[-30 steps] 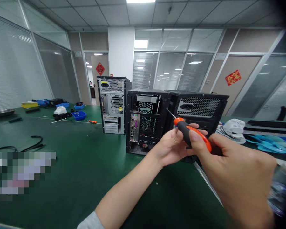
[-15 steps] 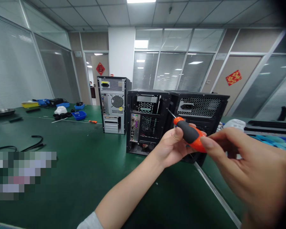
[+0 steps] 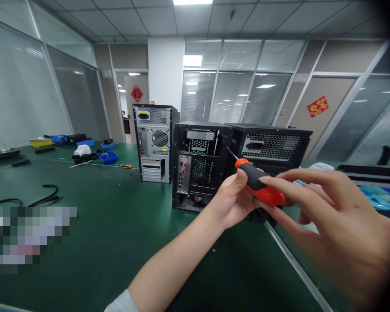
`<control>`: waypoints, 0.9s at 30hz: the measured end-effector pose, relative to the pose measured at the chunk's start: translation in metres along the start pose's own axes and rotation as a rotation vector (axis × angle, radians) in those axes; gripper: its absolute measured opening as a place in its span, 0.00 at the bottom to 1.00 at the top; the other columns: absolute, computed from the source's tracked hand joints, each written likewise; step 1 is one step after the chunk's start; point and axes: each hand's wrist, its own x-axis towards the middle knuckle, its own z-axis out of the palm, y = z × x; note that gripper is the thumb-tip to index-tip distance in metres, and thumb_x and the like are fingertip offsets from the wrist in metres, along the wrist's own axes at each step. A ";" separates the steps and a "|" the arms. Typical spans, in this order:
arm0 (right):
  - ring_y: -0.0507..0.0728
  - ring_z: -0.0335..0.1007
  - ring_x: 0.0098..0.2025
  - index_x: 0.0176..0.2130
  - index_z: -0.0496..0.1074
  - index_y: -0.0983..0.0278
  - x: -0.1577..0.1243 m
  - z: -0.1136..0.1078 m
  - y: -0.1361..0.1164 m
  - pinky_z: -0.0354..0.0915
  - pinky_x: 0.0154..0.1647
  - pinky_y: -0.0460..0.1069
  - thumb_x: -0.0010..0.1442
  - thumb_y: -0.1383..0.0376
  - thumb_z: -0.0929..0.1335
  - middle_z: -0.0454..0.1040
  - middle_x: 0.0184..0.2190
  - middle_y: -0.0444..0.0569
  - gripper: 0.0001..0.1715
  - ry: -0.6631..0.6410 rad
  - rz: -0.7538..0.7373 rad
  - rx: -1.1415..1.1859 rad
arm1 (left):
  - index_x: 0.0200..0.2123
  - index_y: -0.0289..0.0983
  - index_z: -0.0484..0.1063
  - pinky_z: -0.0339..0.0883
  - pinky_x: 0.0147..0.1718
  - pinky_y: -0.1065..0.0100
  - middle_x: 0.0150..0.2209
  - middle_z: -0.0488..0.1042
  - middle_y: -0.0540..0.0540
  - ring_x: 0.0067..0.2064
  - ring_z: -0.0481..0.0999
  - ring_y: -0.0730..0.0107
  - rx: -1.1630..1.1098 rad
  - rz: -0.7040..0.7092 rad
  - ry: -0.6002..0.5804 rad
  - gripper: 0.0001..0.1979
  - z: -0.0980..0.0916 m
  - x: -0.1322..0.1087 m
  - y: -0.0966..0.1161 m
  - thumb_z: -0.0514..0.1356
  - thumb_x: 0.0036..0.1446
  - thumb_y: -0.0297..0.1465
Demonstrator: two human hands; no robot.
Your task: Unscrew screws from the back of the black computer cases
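An orange-and-black screwdriver (image 3: pixel 255 177) points up and left, its thin shaft reaching the right edge of the open black computer case (image 3: pixel 178 143). The exact seat of its tip is too small to make out. My left hand (image 3: pixel 232 199) holds the front of the handle, thumb on the near side. At the back end, my right hand (image 3: pixel 331 216) grips the handle with its forefinger on top and thumb beneath. In the case, ports and a purple connector (image 3: pixel 186 169) show at the left, below an open bay.
A grey-backed computer tower (image 3: pixel 154 147) stands to the left, and another black case (image 3: pixel 273 145) adjoins on the right. Blue trays (image 3: pixel 107 157), a second screwdriver (image 3: pixel 126 166) and black cables (image 3: pixel 45 197) lie left on the green table (image 3: pixel 110 242).
The screwdriver handle has turned, showing more orange at its end. My right hand's fingers have shifted along and around the handle. My left hand has barely moved.
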 end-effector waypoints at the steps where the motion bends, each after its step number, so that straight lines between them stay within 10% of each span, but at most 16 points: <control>1: 0.48 0.67 0.27 0.51 0.67 0.54 -0.001 0.000 0.000 0.59 0.23 0.45 0.63 0.65 0.62 0.70 0.44 0.46 0.17 -0.027 -0.001 -0.003 | 0.36 0.33 0.74 0.64 0.38 0.68 0.33 0.73 0.47 0.35 0.72 0.70 0.009 -0.003 -0.006 0.27 0.000 0.000 0.000 0.70 0.39 0.48; 18: 0.52 0.72 0.33 0.54 0.65 0.52 -0.003 0.002 0.005 0.58 0.21 0.44 0.62 0.69 0.61 0.71 0.49 0.47 0.22 -0.048 -0.056 -0.040 | 0.34 0.34 0.72 0.65 0.38 0.65 0.31 0.72 0.48 0.33 0.72 0.69 0.088 0.003 0.055 0.34 0.008 0.000 0.000 0.70 0.29 0.53; 27: 0.48 0.69 0.26 0.52 0.65 0.56 0.003 -0.002 -0.007 0.53 0.18 0.45 0.63 0.69 0.63 0.73 0.45 0.46 0.18 -0.035 -0.019 -0.056 | 0.35 0.33 0.72 0.65 0.36 0.67 0.33 0.72 0.47 0.32 0.72 0.71 0.030 -0.058 0.054 0.29 0.007 0.000 0.002 0.67 0.40 0.52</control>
